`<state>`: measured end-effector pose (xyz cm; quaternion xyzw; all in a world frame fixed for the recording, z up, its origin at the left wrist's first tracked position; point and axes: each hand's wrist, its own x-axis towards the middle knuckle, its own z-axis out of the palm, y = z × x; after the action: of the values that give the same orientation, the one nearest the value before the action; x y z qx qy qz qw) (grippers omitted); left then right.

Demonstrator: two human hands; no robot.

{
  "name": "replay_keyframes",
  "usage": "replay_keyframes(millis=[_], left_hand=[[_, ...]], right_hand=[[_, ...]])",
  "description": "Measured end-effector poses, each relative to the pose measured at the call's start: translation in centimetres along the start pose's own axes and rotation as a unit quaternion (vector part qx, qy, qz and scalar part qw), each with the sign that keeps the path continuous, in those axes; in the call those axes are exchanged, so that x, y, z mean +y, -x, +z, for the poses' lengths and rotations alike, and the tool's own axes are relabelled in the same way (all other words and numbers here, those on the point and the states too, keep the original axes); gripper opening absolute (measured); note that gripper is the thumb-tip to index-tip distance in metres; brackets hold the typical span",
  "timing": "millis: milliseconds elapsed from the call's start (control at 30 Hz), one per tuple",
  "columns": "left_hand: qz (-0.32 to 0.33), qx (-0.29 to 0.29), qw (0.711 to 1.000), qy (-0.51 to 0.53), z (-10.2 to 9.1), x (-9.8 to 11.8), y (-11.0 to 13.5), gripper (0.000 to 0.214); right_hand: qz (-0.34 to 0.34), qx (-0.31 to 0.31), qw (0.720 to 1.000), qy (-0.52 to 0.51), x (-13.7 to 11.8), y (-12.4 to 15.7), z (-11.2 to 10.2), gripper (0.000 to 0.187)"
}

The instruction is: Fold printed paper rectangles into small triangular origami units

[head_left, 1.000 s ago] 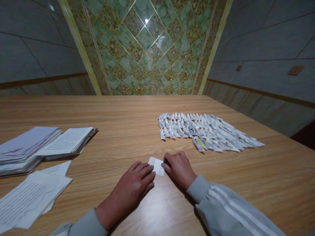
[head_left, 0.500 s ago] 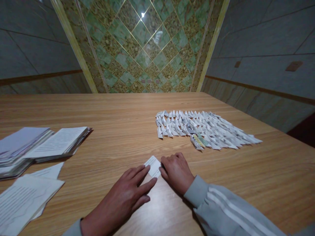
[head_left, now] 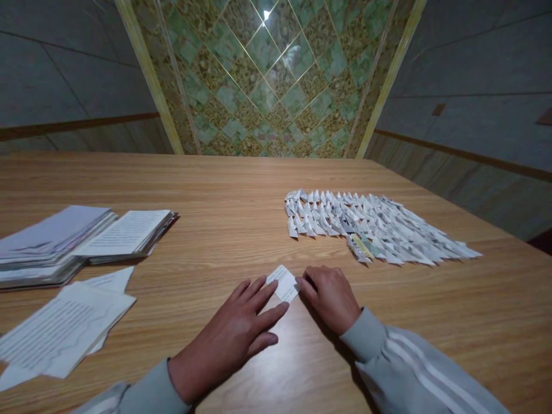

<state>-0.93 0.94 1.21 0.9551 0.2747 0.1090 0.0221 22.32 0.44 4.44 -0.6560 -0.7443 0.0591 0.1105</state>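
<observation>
A small folded piece of white printed paper [head_left: 283, 282] lies flat on the table between my hands. Fingers spread, my left hand [head_left: 241, 322] rests over its left and lower edges, pressing it against the wood. My right hand [head_left: 330, 296] is curled at the paper's right corner, with thumb and forefinger pinched on that corner. Beyond the right hand stand rows of small folded paper boats [head_left: 319, 213], packed close together. Among them, one boat with a yellow and green patch [head_left: 362, 246] sits at the near left corner of the nearer rows.
Stacks of printed paper [head_left: 125, 233] lie on the left of the wooden table [head_left: 224, 190]. Nearer to me are a few loose printed sheets [head_left: 69, 325], overlapping one another. A tiled wall [head_left: 276, 86] rises behind the table's far edge.
The whole view has shifted, so table things appear farther right. My left hand still lies on the paper and my right hand stays at its right corner; the fold looks much the same.
</observation>
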Motion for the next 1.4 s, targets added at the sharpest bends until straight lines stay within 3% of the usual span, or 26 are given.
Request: replay_keyframes(millis=[300, 433, 600, 700, 833, 967, 1100, 1267, 1400], left_hand=[[-0.012, 0.004, 0.999, 0.038, -0.7, 0.4, -0.3, 0.05], [-0.013, 0.044, 0.997, 0.069, -0.8, 0.3, -0.3, 0.042], [-0.081, 0.18, 0.978, 0.072, -0.9, 0.2, -0.2, 0.045], [-0.083, 0.23, 0.968, 0.047, -0.9, 0.3, -0.2, 0.049], [-0.066, 0.197, 0.975, 0.072, -0.8, 0.4, -0.3, 0.032], [-0.085, 0.135, 0.978, 0.138, -0.6, 0.3, -0.3, 0.012], [-0.089, 0.112, 0.98, 0.136, -0.6, 0.2, -0.2, 0.011], [-0.051, 0.113, 0.988, 0.096, -0.6, 0.0, -0.3, 0.02], [-0.057, 0.111, 0.985, 0.119, -0.2, -0.1, -0.4, 0.011]], right_hand=[[-0.006, 0.016, 0.98, -0.198, 0.1, 0.1, 1.4, 0.005], [-0.037, 0.039, 0.972, -0.228, 0.2, 0.0, 1.8, 0.014], [-0.175, 0.15, 0.965, -0.124, -0.4, 0.5, 1.0, 0.017], [-0.26, 0.145, 0.952, -0.072, -1.3, 1.2, 0.8, 0.017], [-0.288, 0.069, 0.949, -0.106, -2.1, 1.7, 1.2, 0.016], [-0.24, -0.001, 0.959, -0.15, -1.8, 1.5, 1.6, 0.025], [-0.185, -0.009, 0.969, -0.161, -1.1, 0.9, 1.7, 0.028], [-0.197, -0.026, 0.969, -0.148, -0.6, 0.6, 1.6, 0.025], [-0.198, -0.038, 0.968, -0.149, -0.4, 0.5, 1.5, 0.024]])
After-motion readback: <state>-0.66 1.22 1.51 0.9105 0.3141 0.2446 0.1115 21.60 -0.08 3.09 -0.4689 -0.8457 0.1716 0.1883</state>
